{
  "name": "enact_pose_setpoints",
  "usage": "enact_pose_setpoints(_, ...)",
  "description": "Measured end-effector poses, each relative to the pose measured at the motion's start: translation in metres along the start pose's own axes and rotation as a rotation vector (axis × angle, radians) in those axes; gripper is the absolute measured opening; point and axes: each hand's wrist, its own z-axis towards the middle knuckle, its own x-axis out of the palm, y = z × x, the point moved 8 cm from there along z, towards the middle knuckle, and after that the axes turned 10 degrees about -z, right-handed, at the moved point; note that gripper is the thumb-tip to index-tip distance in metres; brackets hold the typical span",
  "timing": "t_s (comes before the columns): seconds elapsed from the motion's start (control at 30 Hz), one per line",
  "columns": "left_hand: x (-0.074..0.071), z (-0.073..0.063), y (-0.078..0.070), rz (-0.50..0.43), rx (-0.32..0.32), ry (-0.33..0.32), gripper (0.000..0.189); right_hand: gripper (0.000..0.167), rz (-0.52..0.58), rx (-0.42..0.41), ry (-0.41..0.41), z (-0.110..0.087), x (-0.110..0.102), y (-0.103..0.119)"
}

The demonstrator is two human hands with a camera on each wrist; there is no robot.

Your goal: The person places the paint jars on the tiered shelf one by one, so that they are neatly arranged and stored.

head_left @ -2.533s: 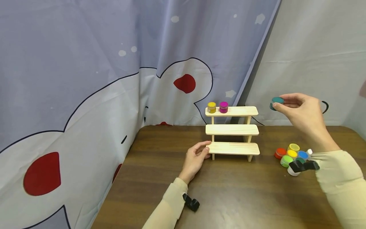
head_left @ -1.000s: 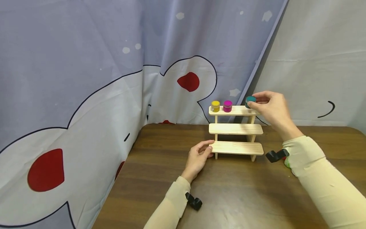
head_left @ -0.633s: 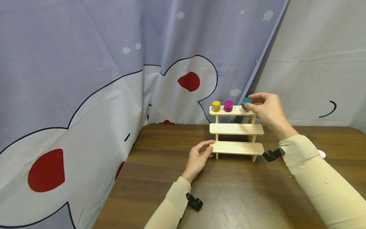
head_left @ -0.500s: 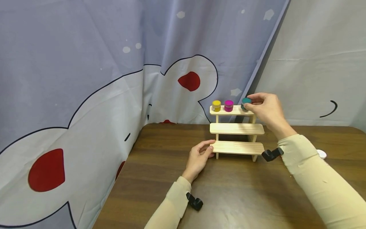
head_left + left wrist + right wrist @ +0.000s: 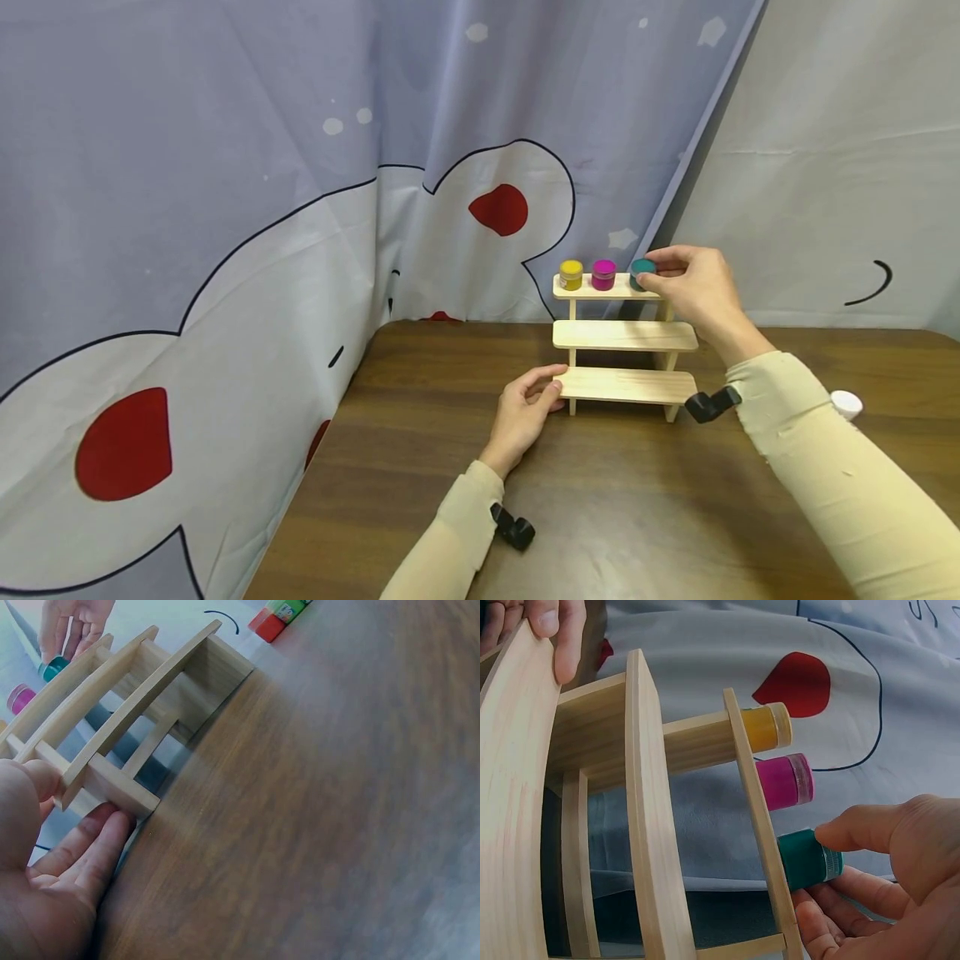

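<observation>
A small three-tier wooden display shelf [image 5: 626,335] stands on the table. My left hand [image 5: 520,421] grips the left end of its lowest tier, thumb on top and fingers below. On the top tier, my right hand [image 5: 697,287] pinches a teal paint jar [image 5: 802,859] between thumb and fingers. The jar's base is right at the board in the right wrist view. To its left, a magenta paint jar [image 5: 603,275] and a yellow paint jar [image 5: 571,275] stand upright in a row. Both lower tiers hold nothing.
A white-lidded jar [image 5: 846,405] shows beside the right sleeve, which hides the jars around it. In the left wrist view, a red jar [image 5: 268,626] and a green jar [image 5: 286,609] stand beyond the shelf. A patterned curtain [image 5: 450,208] hangs behind the table.
My right hand has carried the teal jar leftward from above the loose jars to the top tier, then slid it closer to the magenta jar. My left hand has kept its grip.
</observation>
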Motion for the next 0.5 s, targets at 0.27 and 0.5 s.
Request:
enact_pose_setpoints(0.27,-0.0001,-0.0004,0.0011,-0.008,-0.001,0.007,0.029,0.046,-0.008,-0.008,-0.003,0.0014,0.0028,-0.0033)
enact_pose_setpoints(0.5,0.0008,0.0006,-0.0001,-0.022,0.002,0.021,0.029,0.044,-0.031,-0.025,-0.013,0.0003,0.0023,-0.0004)
